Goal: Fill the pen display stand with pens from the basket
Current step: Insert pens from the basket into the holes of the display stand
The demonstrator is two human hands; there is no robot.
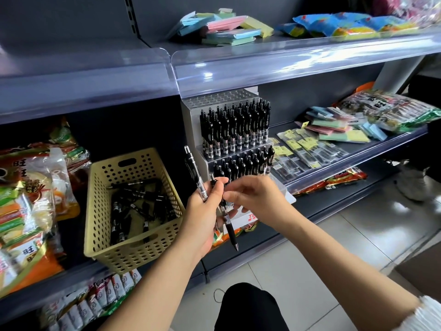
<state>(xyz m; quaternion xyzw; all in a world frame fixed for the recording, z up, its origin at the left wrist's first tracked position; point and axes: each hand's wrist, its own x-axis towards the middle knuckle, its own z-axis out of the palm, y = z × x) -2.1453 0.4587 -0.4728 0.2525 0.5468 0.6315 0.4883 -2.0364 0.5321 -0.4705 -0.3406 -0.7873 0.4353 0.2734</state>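
Shelf [78,279] edge bears basket [124,254]; left hand [202,212], right hand [257,197] grip pens [193,173].

Perforated matt plastic basket [133,211]

We had the basket [124,249], pens [140,206] inside, standing on the shelf [317,206] just left of the display stand [191,120], packets [28,187] flanking both.

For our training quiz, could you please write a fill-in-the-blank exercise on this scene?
1. The basket stands to the ____ of the stand.
2. The stand's pens are all ____.
3. Its ____ tier holds no pens.
Missing: left; black; top.
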